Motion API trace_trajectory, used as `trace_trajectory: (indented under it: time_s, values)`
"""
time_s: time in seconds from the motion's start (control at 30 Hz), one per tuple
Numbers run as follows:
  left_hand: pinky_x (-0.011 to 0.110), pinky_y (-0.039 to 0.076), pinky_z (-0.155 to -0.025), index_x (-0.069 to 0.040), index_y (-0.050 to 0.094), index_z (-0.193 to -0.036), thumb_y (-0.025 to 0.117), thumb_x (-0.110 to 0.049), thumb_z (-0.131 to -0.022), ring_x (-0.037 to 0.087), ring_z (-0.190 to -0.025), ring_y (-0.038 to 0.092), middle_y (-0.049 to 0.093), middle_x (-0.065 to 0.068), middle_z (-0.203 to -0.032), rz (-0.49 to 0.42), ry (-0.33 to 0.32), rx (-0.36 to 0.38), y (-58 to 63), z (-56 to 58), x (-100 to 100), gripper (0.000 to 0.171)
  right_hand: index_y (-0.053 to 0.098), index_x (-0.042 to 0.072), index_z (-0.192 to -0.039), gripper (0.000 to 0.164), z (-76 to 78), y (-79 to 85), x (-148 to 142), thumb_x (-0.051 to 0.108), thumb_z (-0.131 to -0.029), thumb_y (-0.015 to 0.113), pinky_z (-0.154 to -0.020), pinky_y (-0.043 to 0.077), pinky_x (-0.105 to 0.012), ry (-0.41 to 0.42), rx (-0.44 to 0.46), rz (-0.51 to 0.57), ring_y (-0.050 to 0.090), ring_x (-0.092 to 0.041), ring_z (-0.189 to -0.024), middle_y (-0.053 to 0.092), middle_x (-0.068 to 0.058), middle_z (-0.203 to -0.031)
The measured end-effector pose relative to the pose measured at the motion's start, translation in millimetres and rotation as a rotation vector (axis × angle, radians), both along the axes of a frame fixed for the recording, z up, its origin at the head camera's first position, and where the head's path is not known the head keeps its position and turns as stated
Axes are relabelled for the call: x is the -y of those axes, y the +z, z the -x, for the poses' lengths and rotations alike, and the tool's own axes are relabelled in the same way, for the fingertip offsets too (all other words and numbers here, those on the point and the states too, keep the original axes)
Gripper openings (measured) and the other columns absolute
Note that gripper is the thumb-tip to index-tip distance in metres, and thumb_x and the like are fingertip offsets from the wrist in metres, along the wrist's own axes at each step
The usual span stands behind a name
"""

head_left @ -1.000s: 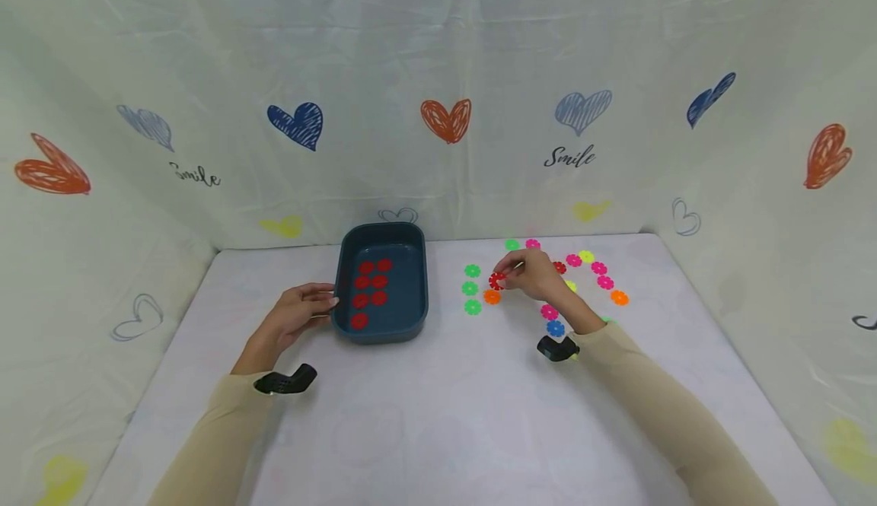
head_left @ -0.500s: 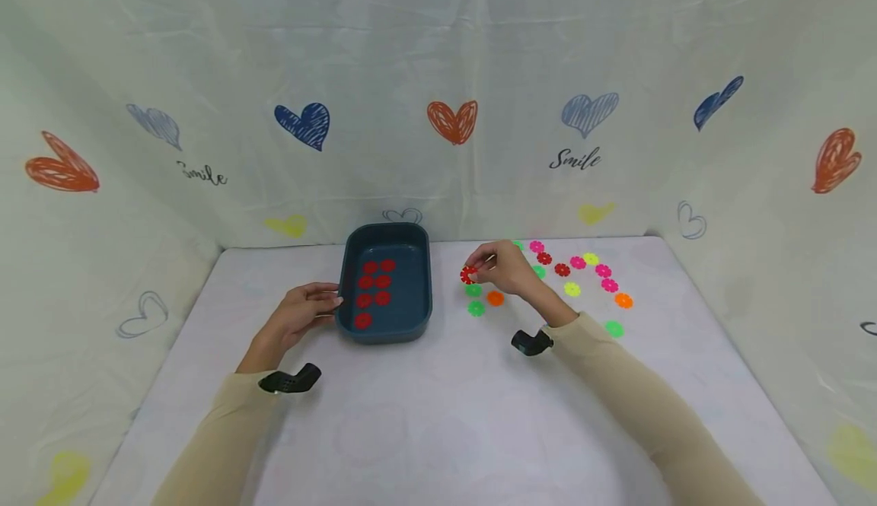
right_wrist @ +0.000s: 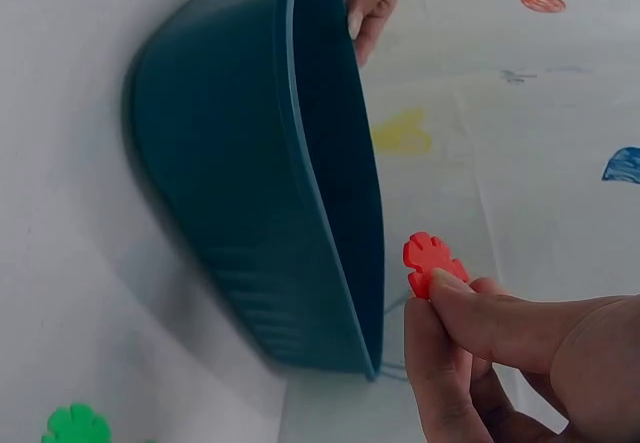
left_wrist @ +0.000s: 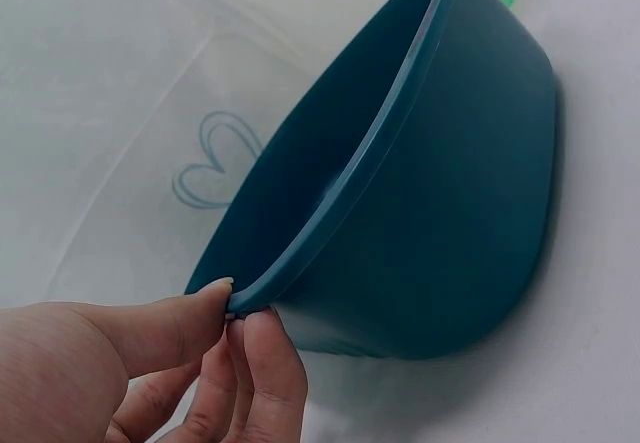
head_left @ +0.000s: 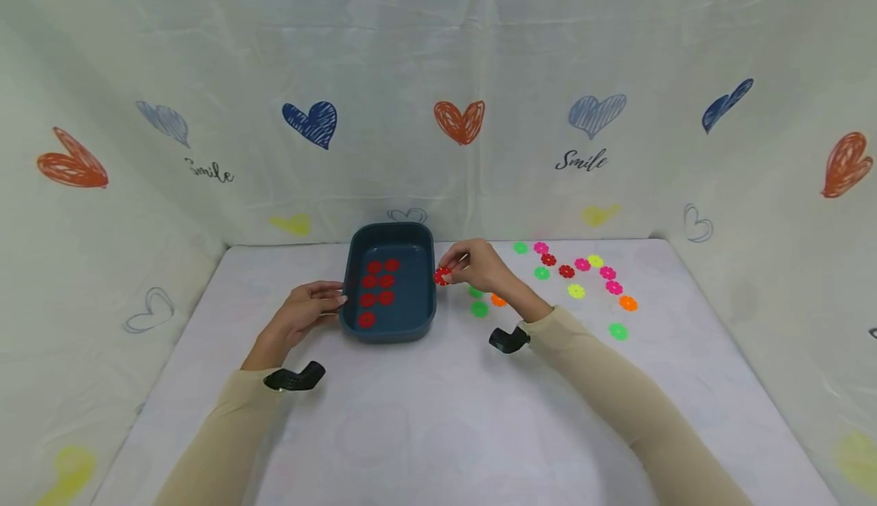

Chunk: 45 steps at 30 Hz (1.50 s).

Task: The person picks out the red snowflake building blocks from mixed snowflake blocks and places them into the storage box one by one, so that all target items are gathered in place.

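A dark blue, rounded rectangular tub (head_left: 416, 323) stands on the white table, with several red flower-shaped discs (head_left: 369, 281) lying on its floor. My left hand (head_left: 305, 313) pinches the tub's left rim between thumb and fingers, as the left wrist view shows closely. Just beyond the opposite rim, my right hand (head_left: 478, 265) holds one red flower-shaped disc (right_wrist: 430, 259) between thumb and fingertips, raised above the table. That disc appears close to the tub's right wall in the head view.
Right of the tub lie several flower discs: green (head_left: 479, 309), orange (head_left: 628, 303), yellow (head_left: 576, 291), pink (head_left: 613, 287) and dark red (head_left: 566, 271). A white curtain (head_left: 384, 171) printed with hearts rises behind the table's back edge.
My right hand has carried the red disc leftward from among the scattered discs to beside the tub. My left hand keeps its grip on the rim. The head view has shifted slightly.
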<state>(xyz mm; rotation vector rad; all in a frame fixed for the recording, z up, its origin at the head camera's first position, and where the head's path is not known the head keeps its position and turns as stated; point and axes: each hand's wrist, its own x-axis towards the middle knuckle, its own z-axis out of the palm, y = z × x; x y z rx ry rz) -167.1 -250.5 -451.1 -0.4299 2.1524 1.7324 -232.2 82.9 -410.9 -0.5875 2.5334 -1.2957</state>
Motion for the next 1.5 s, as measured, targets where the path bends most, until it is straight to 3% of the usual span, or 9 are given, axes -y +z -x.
trace_trajectory:
  time_s: [0.4,0.7,1.07,1.5]
  values:
    - [0.026,0.060,-0.083,0.007,0.047,-0.152,0.063,-0.005,-0.105,0.010,-0.089,0.064,0.061,0.011,-0.120,0.011,0.007,0.001,1.3,3.0,-0.5,0.051,0.080,0.000,-0.103,0.018,5.4,-3.9,28.2,-0.008,-0.087,0.081,-0.074,0.057,-0.026,0.071,0.017,0.009,0.067,-0.020,-0.084,0.074,-0.012,-0.099]
    - [0.025,0.060,-0.079,0.009,0.047,-0.151,0.064,-0.005,-0.105,0.008,-0.084,0.064,0.063,0.006,-0.110,-0.020,0.004,-0.014,4.5,1.0,-1.3,0.051,0.079,0.000,-0.105,0.018,7.7,-0.9,49.1,-0.004,-0.088,0.083,-0.076,0.057,-0.024,0.170,0.011,-0.046,0.068,-0.016,-0.081,0.075,-0.011,-0.096]
    - [0.023,0.060,-0.075,0.010,0.047,-0.150,0.063,-0.002,-0.104,0.009,-0.084,0.064,0.063,0.009,-0.112,-0.025,0.019,-0.019,2.1,-0.6,-2.2,0.051,0.080,-0.002,-0.102,0.018,10.9,-2.1,73.8,-0.009,-0.086,0.082,-0.071,0.055,-0.021,0.264,0.040,-0.073,0.065,-0.012,-0.076,0.073,-0.009,-0.089]
    - [0.024,0.060,-0.075,0.011,0.047,-0.150,0.064,-0.001,-0.104,0.009,-0.083,0.064,0.062,0.011,-0.114,-0.020,0.027,-0.022,1.9,-2.5,-2.5,0.050,0.079,-0.002,-0.105,0.021,22.1,-4.6,93.9,-0.009,-0.085,0.082,-0.075,0.057,-0.022,0.379,0.060,-0.143,0.068,-0.013,-0.081,0.076,-0.011,-0.093]
